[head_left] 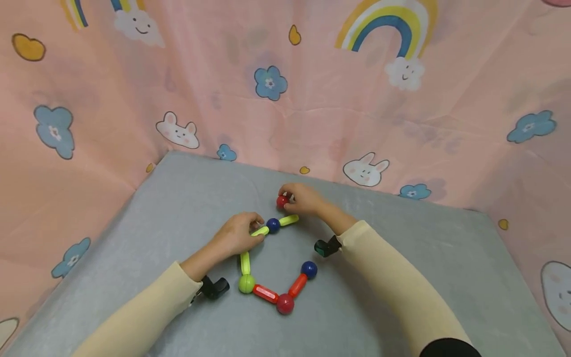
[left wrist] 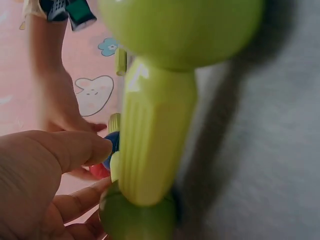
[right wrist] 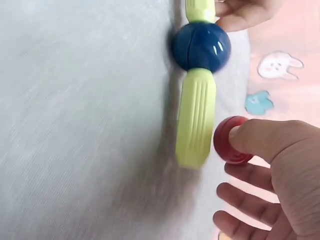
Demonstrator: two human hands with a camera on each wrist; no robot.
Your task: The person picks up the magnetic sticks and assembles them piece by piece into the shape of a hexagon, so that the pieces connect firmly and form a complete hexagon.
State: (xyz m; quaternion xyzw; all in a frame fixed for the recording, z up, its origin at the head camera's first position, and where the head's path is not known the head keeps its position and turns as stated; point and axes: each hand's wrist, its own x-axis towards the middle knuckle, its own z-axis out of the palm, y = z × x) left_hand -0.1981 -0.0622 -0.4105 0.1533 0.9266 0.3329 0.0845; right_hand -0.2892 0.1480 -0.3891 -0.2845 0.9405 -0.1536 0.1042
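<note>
My right hand [head_left: 304,199] pinches a red ball [right wrist: 233,140] between thumb and fingers, just beyond the free end of a yellow-green rod [right wrist: 196,120]. That rod joins a blue ball [head_left: 273,225], which has a second yellow-green rod [head_left: 260,231] on its other side. My left hand [head_left: 236,233] holds this second rod between thumb and fingers, next to a green ball [left wrist: 140,215] that the hand hides in the head view. Another yellow-green rod [head_left: 245,263] runs from there to a nearer green ball [head_left: 247,283].
From the nearer green ball, a red rod [head_left: 265,293] leads to a red ball [head_left: 285,304], then a second red rod [head_left: 297,286] and a blue ball [head_left: 309,269]. Everything lies on a grey cloth surface [head_left: 401,258]. A pink patterned curtain [head_left: 214,64] hangs behind.
</note>
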